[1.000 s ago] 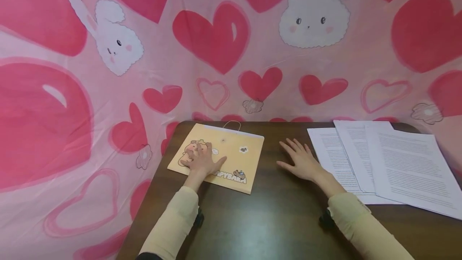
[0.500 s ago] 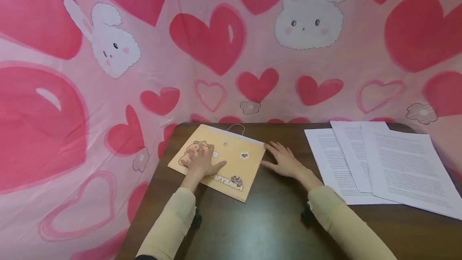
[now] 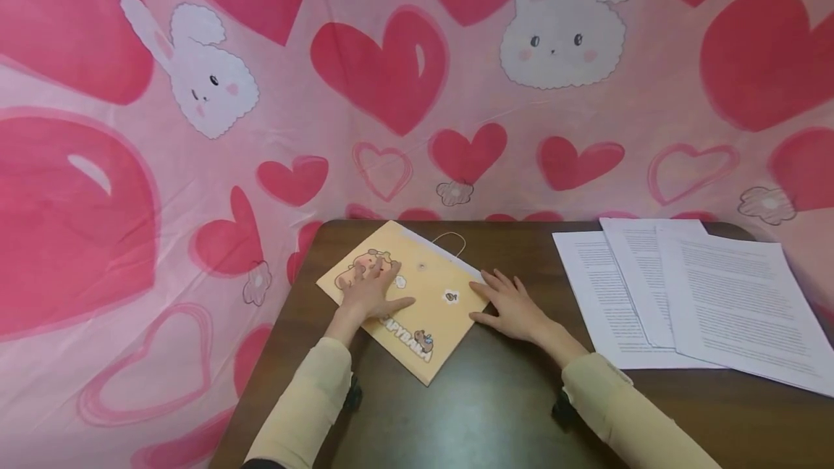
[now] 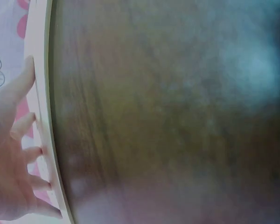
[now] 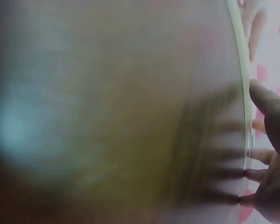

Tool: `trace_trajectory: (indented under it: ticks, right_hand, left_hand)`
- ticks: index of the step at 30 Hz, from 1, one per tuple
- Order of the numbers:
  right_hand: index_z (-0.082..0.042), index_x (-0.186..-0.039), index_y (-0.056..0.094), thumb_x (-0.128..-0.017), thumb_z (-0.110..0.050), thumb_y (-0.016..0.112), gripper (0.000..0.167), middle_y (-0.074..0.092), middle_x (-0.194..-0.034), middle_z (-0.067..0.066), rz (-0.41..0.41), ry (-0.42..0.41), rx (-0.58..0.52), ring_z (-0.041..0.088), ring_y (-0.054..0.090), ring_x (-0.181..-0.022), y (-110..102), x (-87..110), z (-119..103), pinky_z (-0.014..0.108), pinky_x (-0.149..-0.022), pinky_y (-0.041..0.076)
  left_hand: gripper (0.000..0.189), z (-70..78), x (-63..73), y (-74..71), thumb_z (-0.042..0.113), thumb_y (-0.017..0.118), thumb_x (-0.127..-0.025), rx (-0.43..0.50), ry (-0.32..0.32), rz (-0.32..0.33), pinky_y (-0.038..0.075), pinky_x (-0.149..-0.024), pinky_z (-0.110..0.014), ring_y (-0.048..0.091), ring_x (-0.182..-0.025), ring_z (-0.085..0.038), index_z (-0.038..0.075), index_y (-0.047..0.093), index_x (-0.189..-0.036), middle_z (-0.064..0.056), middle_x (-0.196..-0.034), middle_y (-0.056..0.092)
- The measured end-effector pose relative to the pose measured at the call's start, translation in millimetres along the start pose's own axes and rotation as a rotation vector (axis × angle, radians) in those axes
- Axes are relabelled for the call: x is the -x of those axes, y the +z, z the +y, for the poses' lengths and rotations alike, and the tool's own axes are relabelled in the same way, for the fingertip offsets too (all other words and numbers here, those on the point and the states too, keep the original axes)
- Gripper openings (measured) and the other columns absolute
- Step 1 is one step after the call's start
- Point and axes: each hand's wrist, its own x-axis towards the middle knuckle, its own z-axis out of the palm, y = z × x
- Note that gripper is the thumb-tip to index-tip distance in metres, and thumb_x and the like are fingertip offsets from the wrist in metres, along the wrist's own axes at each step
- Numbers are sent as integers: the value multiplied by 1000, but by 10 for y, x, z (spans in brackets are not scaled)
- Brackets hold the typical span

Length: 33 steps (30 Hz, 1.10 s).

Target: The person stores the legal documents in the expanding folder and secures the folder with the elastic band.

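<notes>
Left of the papers (image 3: 691, 295), your bag (image 3: 431, 286) lay flat, skewed and seemingly not yet opened, your left hand (image 3: 369, 295) spread ungrasping on it, your right hand (image 3: 515, 307) touching its edge with loose fingers.

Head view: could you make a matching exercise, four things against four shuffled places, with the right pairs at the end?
1. left hand
2. right hand
3. printed sheets
4. pink backdrop

A. overlapping, at the right of the table
B. spread over the drawing on the yellow item
C. behind the table
D. at the yellow item's right corner

Pairs: 1-B, 2-D, 3-A, 4-C
</notes>
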Motion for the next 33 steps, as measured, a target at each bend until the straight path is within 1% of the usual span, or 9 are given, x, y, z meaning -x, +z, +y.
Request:
trace_trajectory:
  ticks: [6,9,13,16,20,24,27,31,33]
  right_hand:
    - [-4,-155,60,-103,-44,75,67,46,-168,33,29,-28,44,56,40,-158,25,161,-88,83,-125,28]
    - [-1,-151,63,-102,-42,77,66,50,-163,35,46,-32,75,55,45,-155,27,231,-141,80,-123,34]
    - [0,-147,65,-100,-40,79,64,55,-158,37,67,-38,111,55,50,-151,36,312,-204,74,-123,40]
    - [0,-147,65,-101,-41,79,64,55,-158,37,77,-34,120,55,50,-151,52,370,-238,73,-123,41]
    - [-2,-149,65,-100,-43,79,65,54,-159,36,86,-17,112,55,49,-152,76,440,-264,73,-123,40]
    - [-3,-150,64,-99,-45,80,68,54,-161,33,90,-3,104,55,48,-153,78,493,-262,74,-124,39]
    - [-4,-151,64,-98,-47,80,70,53,-162,31,90,-3,101,55,47,-154,74,527,-240,74,-124,38]
    - [-6,-151,64,-98,-49,79,70,53,-164,29,92,-16,97,55,46,-154,79,586,-213,75,-124,37]
    - [-7,-151,65,-99,-49,79,68,53,-164,28,96,-22,98,55,46,-154,81,626,-212,75,-124,37]
  left_hand:
    - [104,-10,-13,15,89,63,-87,7,75,5,0,-123,-92,0,-169,-59,40,33,-173,-9,-186,17]
    - [105,13,-1,0,91,62,-86,19,114,2,0,-122,-93,0,-168,-59,40,34,-173,-11,-186,17]
    - [104,47,12,-32,88,65,-87,33,149,-15,-2,-120,-94,-1,-169,-59,38,35,-173,-11,-186,16]
    - [103,42,-15,-29,85,66,-88,29,153,-42,-5,-122,-92,-5,-170,-55,39,33,-173,-7,-187,13]
    - [102,7,-75,-4,83,69,-87,25,160,-67,-6,-124,-90,-7,-171,-51,44,31,-173,-2,-187,11]
    - [100,89,0,-101,81,72,-88,16,183,-81,-4,-125,-89,-4,-171,-52,42,34,-172,-6,-187,14]
    - [102,137,52,-157,84,70,-87,28,203,-92,-4,-126,-87,-4,-171,-53,40,35,-172,-8,-187,14]
    - [106,103,17,-128,90,68,-84,41,234,-95,-5,-126,-87,-4,-171,-53,41,35,-172,-7,-187,12]
    - [105,120,26,-146,89,68,-84,38,248,-101,-5,-126,-87,-4,-171,-53,42,35,-172,-6,-187,13]
